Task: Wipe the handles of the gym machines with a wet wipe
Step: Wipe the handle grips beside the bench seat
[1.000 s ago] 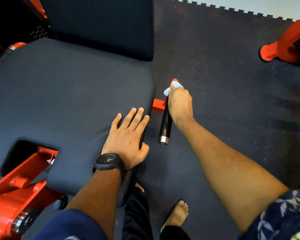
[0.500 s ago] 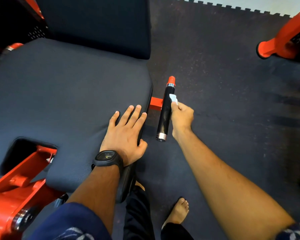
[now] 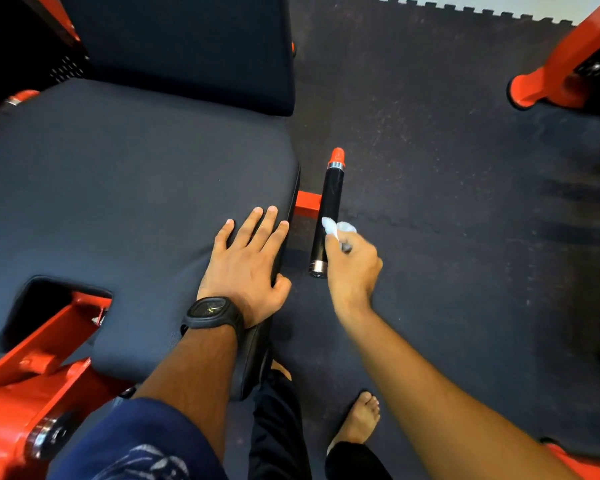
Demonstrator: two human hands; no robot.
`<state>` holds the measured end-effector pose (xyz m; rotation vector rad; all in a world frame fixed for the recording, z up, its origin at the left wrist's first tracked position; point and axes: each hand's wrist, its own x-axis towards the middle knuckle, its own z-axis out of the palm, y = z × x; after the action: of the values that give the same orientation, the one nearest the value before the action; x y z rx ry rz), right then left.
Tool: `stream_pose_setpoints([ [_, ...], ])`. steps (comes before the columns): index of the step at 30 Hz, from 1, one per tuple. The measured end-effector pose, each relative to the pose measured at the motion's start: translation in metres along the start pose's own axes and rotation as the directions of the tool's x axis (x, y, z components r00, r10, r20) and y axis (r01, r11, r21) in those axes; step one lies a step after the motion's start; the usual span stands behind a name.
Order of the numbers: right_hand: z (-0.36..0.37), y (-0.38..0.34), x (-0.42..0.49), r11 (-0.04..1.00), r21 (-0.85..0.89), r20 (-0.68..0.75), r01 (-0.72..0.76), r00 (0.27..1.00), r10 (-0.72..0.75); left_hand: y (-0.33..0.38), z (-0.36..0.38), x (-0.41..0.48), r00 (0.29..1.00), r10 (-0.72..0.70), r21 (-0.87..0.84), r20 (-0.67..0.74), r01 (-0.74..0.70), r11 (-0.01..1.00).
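Speckled rubber floor (image 3: 447,168), padded seat (image 3: 118,185), handle (image 3: 329,202), wipe (image 3: 340,228)

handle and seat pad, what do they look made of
Handle: glossy black grip, likely rubber or plastic by its sheen, with a bare metal collar at the near end and an orange painted tip. Seat pad: matte dark cover, probably vinyl or fabric over foam; soft rounded edges, no shine.
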<state>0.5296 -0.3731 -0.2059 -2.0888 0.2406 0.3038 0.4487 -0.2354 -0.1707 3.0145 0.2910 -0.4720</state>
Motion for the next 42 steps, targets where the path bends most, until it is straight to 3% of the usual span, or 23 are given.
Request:
stream_pose_setpoints([
  [2, -0.002, 0.007, -0.012, 0.995, 0.035, 0.029, 0.094, 0.995, -0.095, 0.0, 0.0, 0.001, 1.0, 0.001, 0.001, -0.004, -0.001, 1.0],
  [4, 0.0, 0.006, -0.004, 0.954, -0.112, 0.107, 0.276, 0.958, -0.265, 0.0, 0.0, 0.0, 1.0, 0.002, 0.003, -0.003, -0.002, 1.0],
  [6, -0.002, 0.007, 0.007, 0.839, -0.261, 0.273, 0.478, 0.87, -0.411, 0.0, 0.001, 0.0, 1.0, -0.001, 0.0, -0.011, 0.001, 1.0],
  [9, -0.019, 0.02, 0.006, 0.5, -0.372, 0.448, 0.782, 0.623, -0.642, 0.0, 0.001, -0.001, 1.0, 0.001, 0.004, -0.025, -0.001, 1.0],
  [11, -0.031, 0.021, 0.012, 0.315, -0.291, 0.565, 0.903, 0.428, -0.705, 0.001, 0.001, -0.001, 0.999, 0.005, 0.004, -0.036, -0.004, 1.0],
  [13, -0.035, 0.005, 0.035, 0.147, -0.174, 0.706, 0.974, 0.227, -0.671, 0.001, 0.001, -0.001, 0.999, 0.007, 0.002, -0.034, -0.007, 1.0],
  [14, -0.034, -0.006, 0.05, 0.107, -0.142, 0.772, 0.984, 0.178, -0.61, 0.001, 0.001, -0.001, 0.999, 0.005, 0.0, -0.032, -0.005, 1.0],
  [16, -0.031, -0.03, 0.078, 0.12, -0.145, 0.884, 0.982, 0.183, -0.431, 0.0, 0.001, -0.001, 0.999, -0.001, -0.006, -0.039, 0.001, 1.0],
  [18, -0.026, -0.037, 0.087, 0.098, -0.131, 0.921, 0.987, 0.157, -0.357, 0.0, 0.002, -0.001, 0.999, 0.001, -0.002, -0.045, -0.002, 1.0],
  [22, -0.023, -0.046, 0.076, -0.017, 0.014, 0.982, 1.0, -0.017, -0.187, 0.0, 0.001, -0.001, 0.999, 0.001, -0.014, -0.048, -0.002, 1.0],
  [24, -0.021, -0.057, 0.097, -0.092, -0.031, 0.983, 0.995, 0.013, -0.185, 0.0, 0.0, -0.002, 0.999, 0.002, -0.022, -0.047, -0.003, 1.0],
  [25, -0.021, -0.062, 0.106, -0.088, -0.086, 0.979, 0.992, 0.068, -0.195, 0.0, 0.0, -0.002, 0.999, 0.002, -0.027, -0.049, -0.004, 1.0],
  [27, -0.015, -0.059, 0.107, -0.069, -0.114, 0.975, 0.991, 0.098, -0.202, 0.001, 0.0, -0.002, 0.999, 0.005, -0.03, -0.046, -0.006, 1.0],
  [30, -0.012, -0.055, 0.09, -0.063, -0.028, 0.999, 0.998, 0.025, -0.033, 0.0, 0.001, -0.001, 0.999, 0.002, -0.025, -0.043, -0.003, 1.0],
  [32, -0.015, -0.065, 0.101, -0.044, -0.032, 0.998, 0.999, 0.029, -0.057, 0.0, 0.0, -0.001, 0.999, 0.006, -0.027, -0.039, -0.007, 1.0],
  [35, -0.014, -0.071, 0.124, -0.067, -0.105, 0.988, 0.992, 0.096, -0.123, -0.001, 0.0, -0.001, 1.0, 0.006, -0.034, -0.028, -0.007, 0.999],
  [38, -0.012, -0.064, 0.124, -0.058, -0.032, 0.998, 0.998, 0.029, -0.05, -0.001, 0.0, -0.001, 0.999, 0.007, -0.032, -0.034, -0.008, 0.999],
  [42, -0.015, -0.059, 0.142, -0.088, -0.18, 0.963, 0.98, 0.158, -0.217, -0.001, 0.0, -0.001, 1.0, 0.005, -0.027, -0.029, -0.006, 1.0],
])
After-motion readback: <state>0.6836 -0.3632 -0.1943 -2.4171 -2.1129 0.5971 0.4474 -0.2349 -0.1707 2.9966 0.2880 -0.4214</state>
